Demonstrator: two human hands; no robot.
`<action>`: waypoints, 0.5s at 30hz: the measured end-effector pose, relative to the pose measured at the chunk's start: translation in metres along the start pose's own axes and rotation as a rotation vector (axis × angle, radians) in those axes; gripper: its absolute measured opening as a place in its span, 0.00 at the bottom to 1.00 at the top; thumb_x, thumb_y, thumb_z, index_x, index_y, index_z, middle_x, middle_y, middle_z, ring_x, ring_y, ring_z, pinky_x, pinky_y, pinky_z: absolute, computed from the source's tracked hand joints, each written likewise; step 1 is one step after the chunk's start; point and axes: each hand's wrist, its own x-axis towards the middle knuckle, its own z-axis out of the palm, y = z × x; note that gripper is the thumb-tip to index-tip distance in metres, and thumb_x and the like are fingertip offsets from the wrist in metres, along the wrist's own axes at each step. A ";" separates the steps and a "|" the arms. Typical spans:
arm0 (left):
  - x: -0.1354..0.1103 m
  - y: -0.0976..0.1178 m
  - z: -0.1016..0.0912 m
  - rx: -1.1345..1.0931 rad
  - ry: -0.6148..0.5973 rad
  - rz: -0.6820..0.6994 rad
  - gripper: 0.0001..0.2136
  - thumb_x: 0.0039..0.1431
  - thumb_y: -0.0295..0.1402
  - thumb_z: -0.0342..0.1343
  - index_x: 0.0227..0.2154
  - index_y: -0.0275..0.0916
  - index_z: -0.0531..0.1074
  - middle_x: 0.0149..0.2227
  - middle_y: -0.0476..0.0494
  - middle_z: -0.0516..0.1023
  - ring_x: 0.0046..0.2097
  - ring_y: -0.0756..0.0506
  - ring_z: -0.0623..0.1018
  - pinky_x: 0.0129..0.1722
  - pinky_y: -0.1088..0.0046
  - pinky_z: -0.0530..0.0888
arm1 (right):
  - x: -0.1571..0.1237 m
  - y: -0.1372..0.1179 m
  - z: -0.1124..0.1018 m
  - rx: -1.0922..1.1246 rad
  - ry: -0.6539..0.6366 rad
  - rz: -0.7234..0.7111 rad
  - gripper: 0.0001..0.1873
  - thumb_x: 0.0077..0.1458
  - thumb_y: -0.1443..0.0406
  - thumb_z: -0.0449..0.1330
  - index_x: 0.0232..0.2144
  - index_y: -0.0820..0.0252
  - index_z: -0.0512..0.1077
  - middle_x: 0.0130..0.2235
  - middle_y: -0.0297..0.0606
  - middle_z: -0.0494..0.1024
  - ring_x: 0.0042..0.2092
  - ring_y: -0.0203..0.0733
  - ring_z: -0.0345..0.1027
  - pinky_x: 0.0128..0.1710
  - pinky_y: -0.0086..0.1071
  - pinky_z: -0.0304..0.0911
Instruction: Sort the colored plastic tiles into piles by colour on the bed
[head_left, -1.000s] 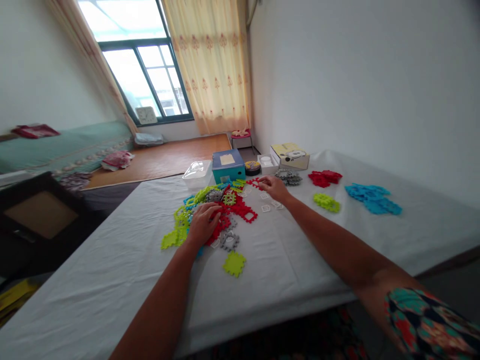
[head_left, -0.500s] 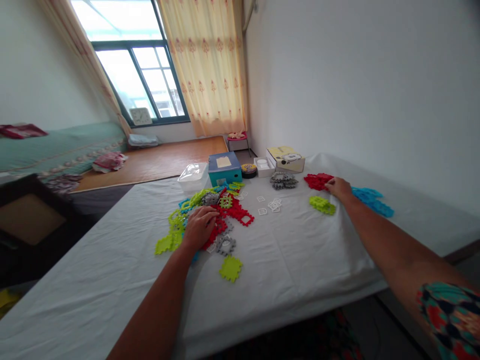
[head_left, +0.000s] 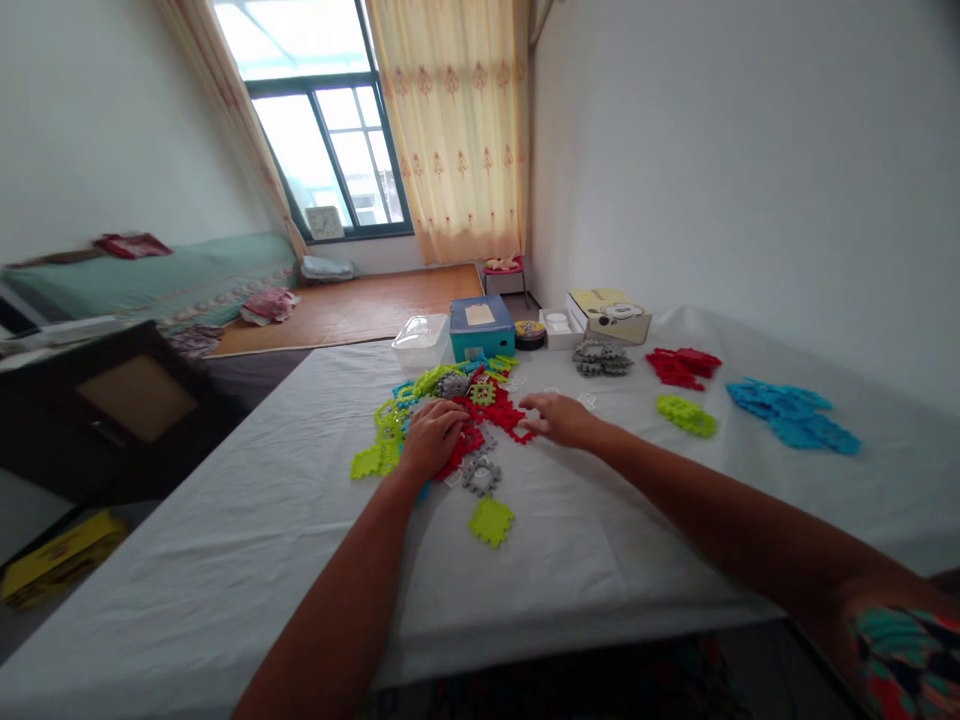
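My left hand (head_left: 433,437) lies on a mixed heap of plastic interlocking pieces, its fingers stretched over red pieces (head_left: 469,447); what is under the palm is hidden. At the heap's right edge, my right hand (head_left: 561,418) has thumb and forefinger apart around the corner of a red square frame piece (head_left: 523,434). I cannot tell whether they touch it. Lime green pieces (head_left: 388,425) form the heap's left side. Toward me lie a grey gear-edged piece (head_left: 481,475) and a lime green square (head_left: 492,522).
To the right are separate piles: grey (head_left: 602,360), red (head_left: 682,367), lime green (head_left: 687,416) and blue (head_left: 795,415). Along the back stand a clear plastic box (head_left: 421,341), a blue box (head_left: 482,330), a round tin (head_left: 530,335), a white box (head_left: 559,330) and a yellow-and-white box (head_left: 609,317).
My right hand has left the red pile on the right and moved left to the mixed heap. My left hand stays on the heap. The camera view has turned slightly left.
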 end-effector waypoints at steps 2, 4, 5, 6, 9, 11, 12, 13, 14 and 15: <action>-0.001 0.001 -0.002 0.001 0.013 -0.010 0.09 0.62 0.30 0.52 0.38 0.44 0.78 0.43 0.46 0.79 0.48 0.44 0.74 0.54 0.61 0.69 | -0.002 -0.031 0.020 -0.089 0.056 -0.055 0.23 0.56 0.53 0.61 0.52 0.55 0.72 0.50 0.46 0.77 0.48 0.50 0.68 0.44 0.37 0.64; -0.001 0.002 -0.004 0.005 0.015 -0.022 0.09 0.61 0.30 0.52 0.38 0.44 0.78 0.42 0.46 0.79 0.48 0.44 0.74 0.53 0.61 0.69 | -0.005 -0.045 0.032 -0.150 0.087 -0.077 0.23 0.57 0.55 0.61 0.54 0.54 0.71 0.53 0.47 0.75 0.51 0.53 0.65 0.46 0.40 0.63; -0.001 0.002 -0.004 0.008 0.013 -0.026 0.09 0.61 0.30 0.52 0.38 0.44 0.78 0.42 0.46 0.79 0.48 0.44 0.74 0.53 0.61 0.69 | -0.007 -0.047 0.035 -0.158 0.083 -0.089 0.21 0.58 0.57 0.60 0.53 0.54 0.72 0.52 0.46 0.75 0.51 0.52 0.64 0.46 0.40 0.63; -0.001 0.002 -0.004 0.010 0.010 -0.029 0.09 0.61 0.30 0.53 0.38 0.44 0.78 0.43 0.46 0.79 0.48 0.44 0.74 0.53 0.61 0.69 | -0.008 -0.048 0.036 -0.152 0.074 -0.107 0.18 0.59 0.59 0.59 0.52 0.54 0.73 0.52 0.45 0.76 0.50 0.51 0.64 0.47 0.40 0.63; -0.001 0.004 -0.001 0.006 0.002 -0.032 0.09 0.61 0.30 0.53 0.38 0.45 0.78 0.43 0.46 0.79 0.48 0.44 0.74 0.53 0.61 0.68 | -0.012 -0.046 0.037 -0.080 0.052 -0.192 0.14 0.61 0.64 0.56 0.48 0.54 0.74 0.48 0.42 0.77 0.49 0.47 0.64 0.50 0.40 0.62; -0.001 0.005 0.000 -0.008 0.000 -0.022 0.09 0.62 0.30 0.53 0.38 0.45 0.78 0.43 0.46 0.79 0.48 0.44 0.74 0.54 0.61 0.68 | -0.014 -0.046 0.036 -0.029 0.061 -0.236 0.14 0.61 0.65 0.56 0.48 0.55 0.75 0.46 0.42 0.78 0.50 0.46 0.64 0.52 0.40 0.61; -0.001 0.005 0.001 -0.014 -0.002 -0.016 0.09 0.62 0.29 0.53 0.38 0.45 0.78 0.43 0.46 0.79 0.48 0.44 0.74 0.53 0.61 0.69 | -0.014 -0.046 0.036 -0.009 0.071 -0.246 0.14 0.61 0.65 0.57 0.48 0.56 0.74 0.46 0.42 0.77 0.50 0.47 0.63 0.52 0.41 0.61; -0.001 0.006 0.001 -0.018 -0.002 -0.011 0.09 0.62 0.29 0.53 0.38 0.45 0.78 0.43 0.45 0.79 0.48 0.45 0.74 0.53 0.61 0.69 | -0.015 -0.045 0.037 0.006 0.083 -0.246 0.14 0.60 0.65 0.57 0.48 0.57 0.74 0.47 0.43 0.77 0.50 0.47 0.63 0.52 0.42 0.61; -0.001 0.006 0.000 -0.019 -0.001 -0.008 0.09 0.61 0.29 0.53 0.38 0.45 0.78 0.43 0.45 0.79 0.48 0.45 0.74 0.53 0.61 0.69 | -0.015 -0.044 0.037 0.019 0.093 -0.239 0.15 0.59 0.64 0.58 0.48 0.58 0.74 0.49 0.44 0.76 0.51 0.48 0.63 0.53 0.43 0.61; -0.001 0.006 0.000 -0.019 -0.001 -0.006 0.09 0.61 0.28 0.53 0.38 0.44 0.78 0.43 0.45 0.79 0.48 0.45 0.74 0.53 0.61 0.69 | -0.015 -0.043 0.038 0.032 0.095 -0.232 0.16 0.58 0.63 0.59 0.49 0.59 0.74 0.50 0.45 0.75 0.51 0.49 0.63 0.53 0.43 0.61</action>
